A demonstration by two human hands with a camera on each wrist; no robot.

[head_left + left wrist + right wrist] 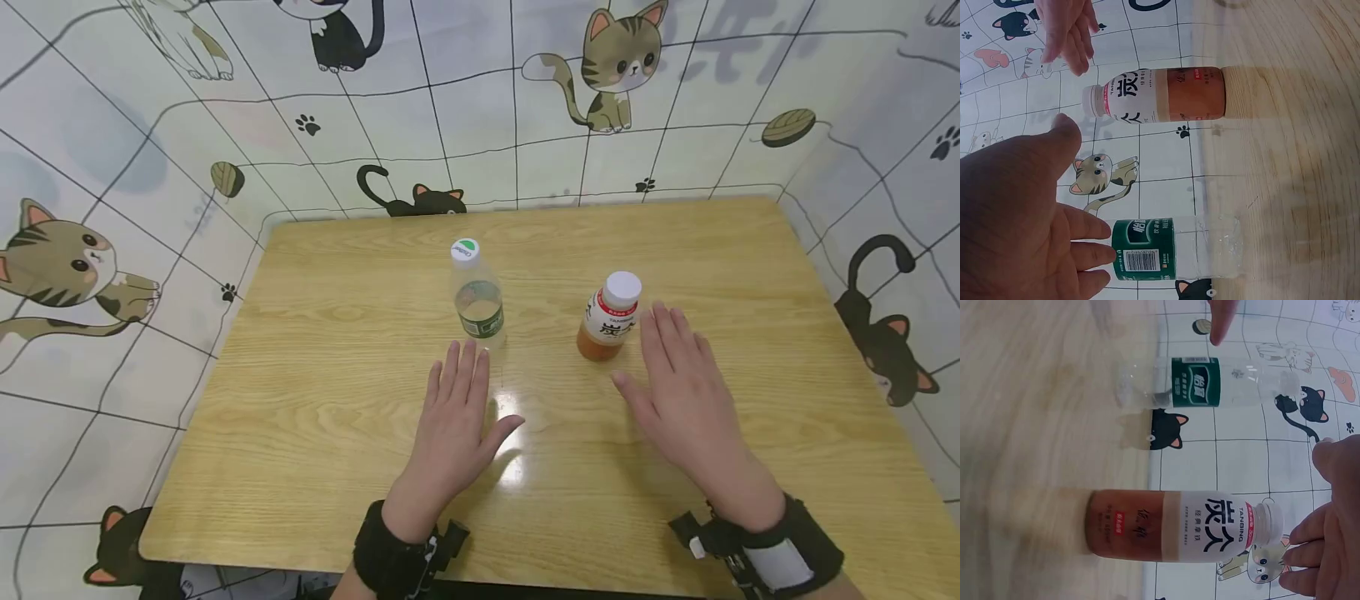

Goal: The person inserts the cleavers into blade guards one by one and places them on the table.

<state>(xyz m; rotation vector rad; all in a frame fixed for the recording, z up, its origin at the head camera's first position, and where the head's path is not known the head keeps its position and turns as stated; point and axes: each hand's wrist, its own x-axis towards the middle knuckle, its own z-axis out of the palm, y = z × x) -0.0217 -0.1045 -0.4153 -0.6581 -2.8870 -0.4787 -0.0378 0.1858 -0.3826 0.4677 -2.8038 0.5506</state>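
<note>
A clear plastic water bottle (478, 296) with a green label and white cap stands upright on the table. To its right is an upright drink bottle (608, 317) with a brown lower part, a white upper label and a white cap. My left hand (459, 425) is stretched out in front of the water bottle, palm down, fingers straight and thumb spread. My right hand (686, 400) reaches out just right of the drink bottle, its fingers straight too. Neither hand holds anything. In the left wrist view, the fingertips (1100, 253) overlap the green label (1143, 249).
Both bottles stand on a light wood table (337, 400). Behind and beside it hangs a white grid-patterned backdrop (480, 108) printed with cartoon cats. Black straps with small cameras wrap the left wrist (405, 546) and the right wrist (780, 550).
</note>
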